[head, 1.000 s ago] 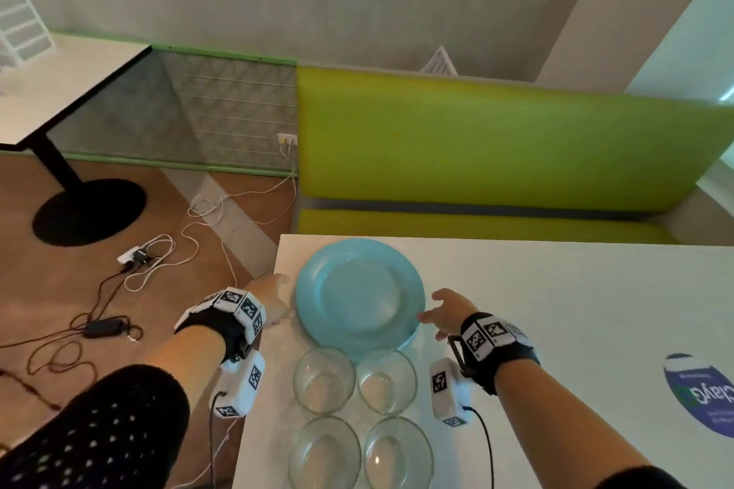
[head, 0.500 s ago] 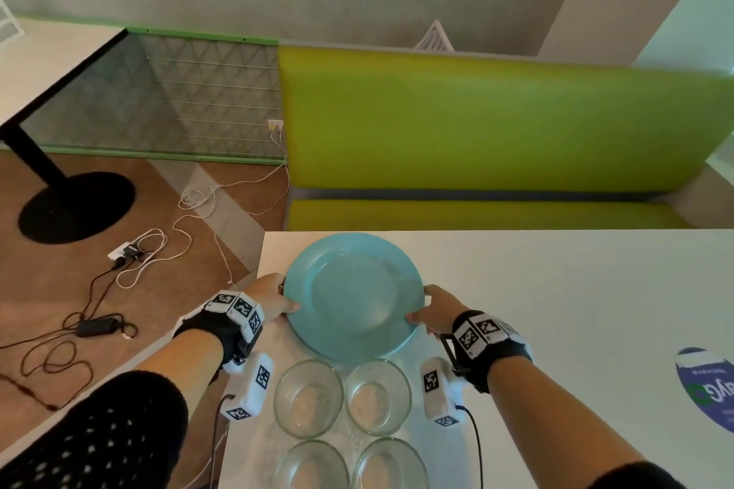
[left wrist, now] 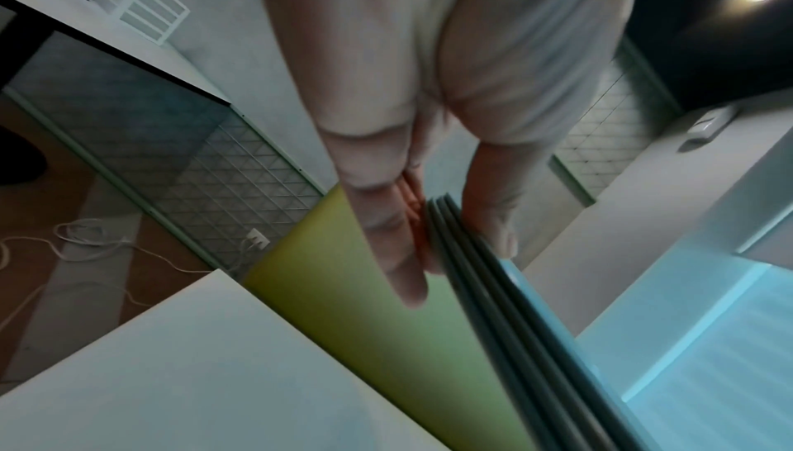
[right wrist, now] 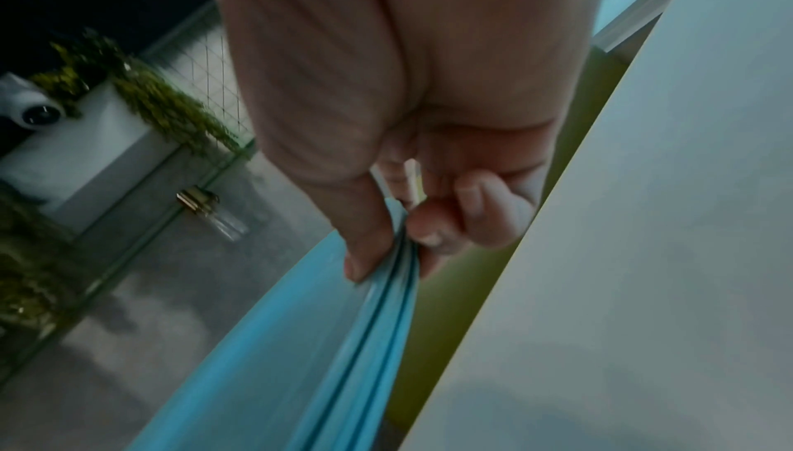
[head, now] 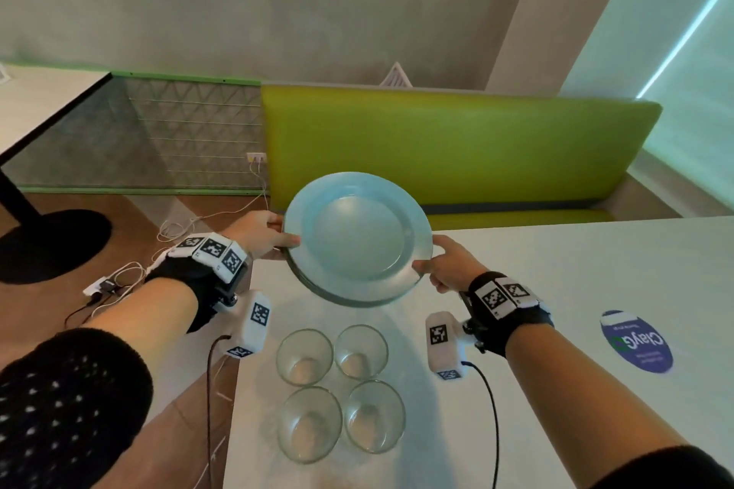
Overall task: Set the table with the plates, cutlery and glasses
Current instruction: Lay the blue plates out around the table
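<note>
A stack of light blue plates point(head: 357, 238) hangs in the air above the far left corner of the white table point(head: 556, 290). My left hand point(head: 262, 232) grips the stack's left rim, thumb on top and fingers underneath. My right hand point(head: 445, 264) pinches its right rim. The left wrist view shows the plates point(left wrist: 493, 272) edge-on as several stacked rims between thumb and fingers. In the right wrist view the plates point(right wrist: 343, 339) are pinched under my thumb. Several clear glasses point(head: 339, 389) stand grouped on the table below the stack. No cutlery is in view.
A green bench point(head: 456, 155) runs along the table's far side. A blue round sticker point(head: 635, 341) lies on the table at right. On the floor at left lie white and black cables point(head: 119, 282), beside the black base of another table point(head: 51, 242).
Both hands closed on the rims of the plate stack and lifted it off the table. It now hangs higher and a little to the right.
</note>
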`<state>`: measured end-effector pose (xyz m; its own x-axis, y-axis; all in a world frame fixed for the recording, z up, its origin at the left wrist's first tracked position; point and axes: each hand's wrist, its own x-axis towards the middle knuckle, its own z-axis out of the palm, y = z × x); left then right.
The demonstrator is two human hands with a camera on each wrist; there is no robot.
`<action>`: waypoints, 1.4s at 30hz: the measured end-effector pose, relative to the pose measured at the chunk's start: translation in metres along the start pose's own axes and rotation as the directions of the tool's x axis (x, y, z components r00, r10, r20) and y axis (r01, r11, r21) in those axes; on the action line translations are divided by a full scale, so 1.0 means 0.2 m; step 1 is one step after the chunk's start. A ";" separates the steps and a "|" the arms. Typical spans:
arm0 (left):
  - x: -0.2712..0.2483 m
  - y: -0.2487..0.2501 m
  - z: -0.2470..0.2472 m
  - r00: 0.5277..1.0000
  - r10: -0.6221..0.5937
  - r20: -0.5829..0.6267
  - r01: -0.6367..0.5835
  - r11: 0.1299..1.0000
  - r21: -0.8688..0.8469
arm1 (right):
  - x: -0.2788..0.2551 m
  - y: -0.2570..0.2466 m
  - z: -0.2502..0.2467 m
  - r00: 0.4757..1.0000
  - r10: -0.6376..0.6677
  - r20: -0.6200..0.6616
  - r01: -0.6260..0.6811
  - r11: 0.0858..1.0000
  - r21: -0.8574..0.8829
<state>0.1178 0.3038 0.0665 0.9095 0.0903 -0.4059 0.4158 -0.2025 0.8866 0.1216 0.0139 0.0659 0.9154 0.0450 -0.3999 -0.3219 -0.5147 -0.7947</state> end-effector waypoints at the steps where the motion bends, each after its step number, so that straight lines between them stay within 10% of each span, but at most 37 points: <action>1: -0.05 0.01 0.01 1.000 0.028 0.007 -0.028 0.999 -0.021 | -0.07 0.00 -0.01 1.000 -0.013 -0.019 0.013 0.999 0.037; 8: -0.57 0.04 0.15 0.988 0.141 0.059 -0.124 0.967 -0.223 | -0.62 0.10 -0.07 0.987 -0.033 -0.155 0.071 0.968 0.243; 21: -1.19 -0.14 0.64 0.963 0.093 0.252 0.066 0.826 -0.559 | -1.34 0.51 -0.22 0.959 0.114 -0.261 0.057 0.822 0.566; 42: -1.02 -0.21 1.24 0.992 -0.095 -0.086 0.044 0.881 -0.471 | -1.24 1.10 -0.76 0.810 0.411 -0.418 0.117 0.586 0.802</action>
<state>-0.0860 0.0524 0.0573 0.8625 0.1930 -0.4679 0.4071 0.2848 0.8679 -0.1399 -0.2415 0.0603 0.7102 -0.5329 -0.4599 -0.2756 0.3907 -0.8783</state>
